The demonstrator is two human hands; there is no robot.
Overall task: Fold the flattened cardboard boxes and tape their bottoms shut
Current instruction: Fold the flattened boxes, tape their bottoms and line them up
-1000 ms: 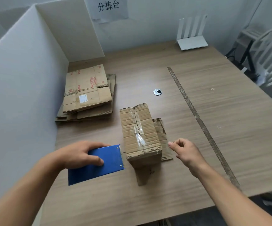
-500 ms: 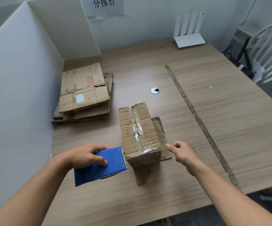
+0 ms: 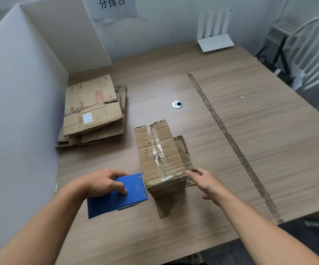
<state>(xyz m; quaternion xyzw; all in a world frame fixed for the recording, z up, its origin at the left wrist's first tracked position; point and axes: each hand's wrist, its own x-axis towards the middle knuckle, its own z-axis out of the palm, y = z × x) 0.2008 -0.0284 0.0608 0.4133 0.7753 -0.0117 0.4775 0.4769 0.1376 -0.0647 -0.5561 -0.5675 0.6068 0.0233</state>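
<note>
A folded cardboard box point(image 3: 160, 150) stands bottom-up in the middle of the table, a strip of clear tape running along its seam. Its lower flaps spread out on the table at the right and front. My left hand point(image 3: 103, 181) grips a blue tape dispenser point(image 3: 119, 197), whose front end touches the box's near left corner. My right hand point(image 3: 206, 181) is stretched out with straight fingers, the fingertips at the box's near right edge. A stack of flattened cardboard boxes point(image 3: 92, 111) lies at the back left.
A white partition wall point(image 3: 21, 96) runs along the table's left side. A white router point(image 3: 215, 38) stands at the back. A round cable grommet point(image 3: 177, 104) and a strip of old tape point(image 3: 231, 142) mark the table point(image 3: 260, 115). A white chair point(image 3: 313, 54) stands at the right.
The left hand has brought the tape dispenser right, up against the box's near corner. The right hand has uncurled and reached left to the box's near right edge.
</note>
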